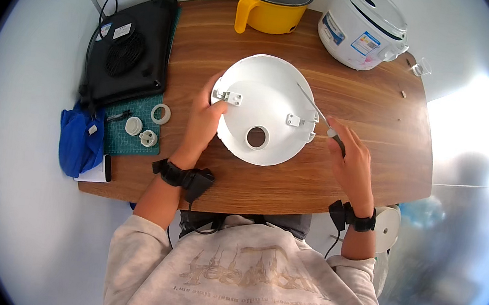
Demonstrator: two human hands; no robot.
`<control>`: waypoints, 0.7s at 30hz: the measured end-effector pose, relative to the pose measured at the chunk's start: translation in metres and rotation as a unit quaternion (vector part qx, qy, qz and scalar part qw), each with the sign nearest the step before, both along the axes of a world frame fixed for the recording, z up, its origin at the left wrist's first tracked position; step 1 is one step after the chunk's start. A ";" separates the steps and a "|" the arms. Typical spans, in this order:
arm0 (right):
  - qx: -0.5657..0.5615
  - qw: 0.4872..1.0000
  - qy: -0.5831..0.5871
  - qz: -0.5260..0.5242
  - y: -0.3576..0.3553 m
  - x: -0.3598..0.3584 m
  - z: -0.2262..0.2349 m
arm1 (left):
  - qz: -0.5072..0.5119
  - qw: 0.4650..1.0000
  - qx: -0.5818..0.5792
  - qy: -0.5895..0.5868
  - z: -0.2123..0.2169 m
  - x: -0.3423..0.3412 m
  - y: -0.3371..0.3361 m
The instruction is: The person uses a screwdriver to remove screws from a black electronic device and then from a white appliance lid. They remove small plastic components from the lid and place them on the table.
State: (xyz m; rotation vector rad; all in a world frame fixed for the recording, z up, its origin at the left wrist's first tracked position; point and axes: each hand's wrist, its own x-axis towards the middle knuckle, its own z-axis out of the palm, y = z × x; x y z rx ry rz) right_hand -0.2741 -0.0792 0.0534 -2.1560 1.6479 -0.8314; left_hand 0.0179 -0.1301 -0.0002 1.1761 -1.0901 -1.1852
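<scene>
A white round shell (264, 110), hollow side up, sits at the middle of the wooden table. It has a round hole near its front and a small bracket on each side. My left hand (203, 118) grips its left rim, thumb inside by the left bracket (234, 98). In my right hand (351, 161), just off the shell's right edge, is a screwdriver (332, 134). Its thin shaft points up and left over the inside of the shell. The right bracket (293, 120) lies below and left of the shaft. Whether the tip touches the shell, I cannot tell.
A yellow pot (271, 12) and a white rice cooker (358, 30) stand at the back. At left are an upturned black appliance (148, 47), a green mat (115, 139) bearing a white ring (161, 114) and two small white parts, and a blue cloth (80, 141).
</scene>
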 end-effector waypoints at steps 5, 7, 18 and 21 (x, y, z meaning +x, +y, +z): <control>0.025 0.998 -0.055 -0.013 0.011 -0.010 -0.021 | -0.033 0.996 0.046 -0.073 0.002 0.022 -0.003; 0.049 0.996 -0.068 -0.040 0.018 -0.017 -0.024 | -0.044 0.985 0.051 -0.160 0.002 0.028 -0.001; 0.098 0.989 -0.103 -0.037 0.026 -0.023 -0.044 | 0.042 0.983 0.115 -0.135 0.017 0.076 0.053; 0.078 0.990 -0.109 -0.031 0.026 -0.026 -0.051 | 0.074 0.978 0.121 -0.152 0.017 0.094 0.053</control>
